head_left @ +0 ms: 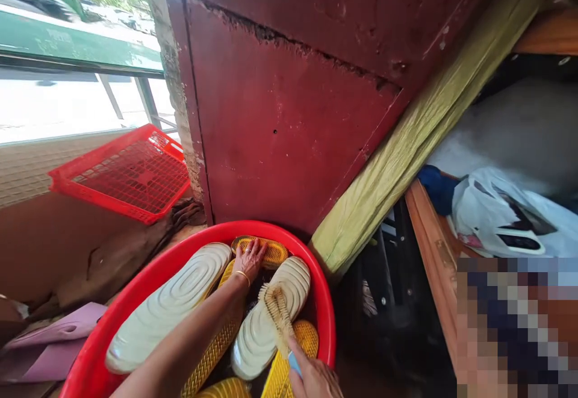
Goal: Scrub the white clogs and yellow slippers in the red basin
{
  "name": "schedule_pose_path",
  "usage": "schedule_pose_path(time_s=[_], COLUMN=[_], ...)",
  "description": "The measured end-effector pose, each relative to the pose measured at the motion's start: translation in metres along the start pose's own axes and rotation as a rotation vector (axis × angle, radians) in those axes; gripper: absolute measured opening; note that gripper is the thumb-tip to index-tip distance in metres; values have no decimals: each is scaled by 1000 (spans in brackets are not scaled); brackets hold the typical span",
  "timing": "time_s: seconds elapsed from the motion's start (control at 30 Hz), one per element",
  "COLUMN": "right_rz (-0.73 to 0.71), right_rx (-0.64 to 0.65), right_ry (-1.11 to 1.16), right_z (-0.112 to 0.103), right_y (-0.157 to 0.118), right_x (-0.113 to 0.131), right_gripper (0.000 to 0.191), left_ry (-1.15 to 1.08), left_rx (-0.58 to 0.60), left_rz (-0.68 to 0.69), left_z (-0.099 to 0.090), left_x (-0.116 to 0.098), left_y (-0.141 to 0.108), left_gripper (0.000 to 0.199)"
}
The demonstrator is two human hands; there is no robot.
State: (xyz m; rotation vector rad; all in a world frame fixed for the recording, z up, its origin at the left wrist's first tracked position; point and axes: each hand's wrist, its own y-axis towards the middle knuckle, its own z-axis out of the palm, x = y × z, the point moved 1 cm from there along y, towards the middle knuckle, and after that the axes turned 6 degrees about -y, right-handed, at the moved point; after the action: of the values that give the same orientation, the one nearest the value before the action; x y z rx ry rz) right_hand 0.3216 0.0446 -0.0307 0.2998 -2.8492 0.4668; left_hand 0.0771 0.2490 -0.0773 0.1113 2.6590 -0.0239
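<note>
A round red tub (329, 301) holds white soles with ridged ovals and yellow patterned soles. My left hand (251, 261) lies with fingers spread on a yellow sole (276, 254) at the tub's far side. In my right hand (315, 377), at the lower right, is a scrub brush (277, 314) with pale bristles and a light blue handle. Its head is over a white sole (256, 338). A second white sole (171, 307) lies along the left of the tub. Yellow soles show beneath my left forearm and beside the brush handle.
Behind the tub stands a dark red panel (280, 115). A red mesh basket (144, 175) is at the left, above pink sheets (63, 344). Yellowish cloth (388, 169) slants down to the tub's right edge. A wooden frame (431, 259) and plastic bag (501, 211) are at the right.
</note>
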Motion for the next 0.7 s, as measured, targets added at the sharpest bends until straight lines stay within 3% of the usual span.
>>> schedule_pose_path(time_s=[0.07,0.2,0.33,0.43,0.57,0.63,0.7], right_rz=[29,36,54,50,46,25,-15], right_rx=[75,43,11,-70,-159,-199,-279], right_ry=[-29,-27,19,42,42,74,151], right_z=[-7,-21,-20,-12,-9,-14,-22], right_y=[-3,-17,-27,-30,-30,-28,-24], right_x=[4,3,-6,-8,-3,2,11], right_gripper=[67,65,64,62,62,61,58], left_ry=[-23,-73,-405,-698,-1012,-1149,-1272], left_rx=[26,8,-143,-157,-86,-18,51], left_rz=[20,62,100,102,63,7,-132], left_z=[-4,-29,-79,-124,-173,-184,-182], left_x=[4,6,-12,-31,-45,-43,-34], left_y=[-2,-4,-6,-19,-64,-97,-132], left_gripper=[57,56,52,44,42,40,39])
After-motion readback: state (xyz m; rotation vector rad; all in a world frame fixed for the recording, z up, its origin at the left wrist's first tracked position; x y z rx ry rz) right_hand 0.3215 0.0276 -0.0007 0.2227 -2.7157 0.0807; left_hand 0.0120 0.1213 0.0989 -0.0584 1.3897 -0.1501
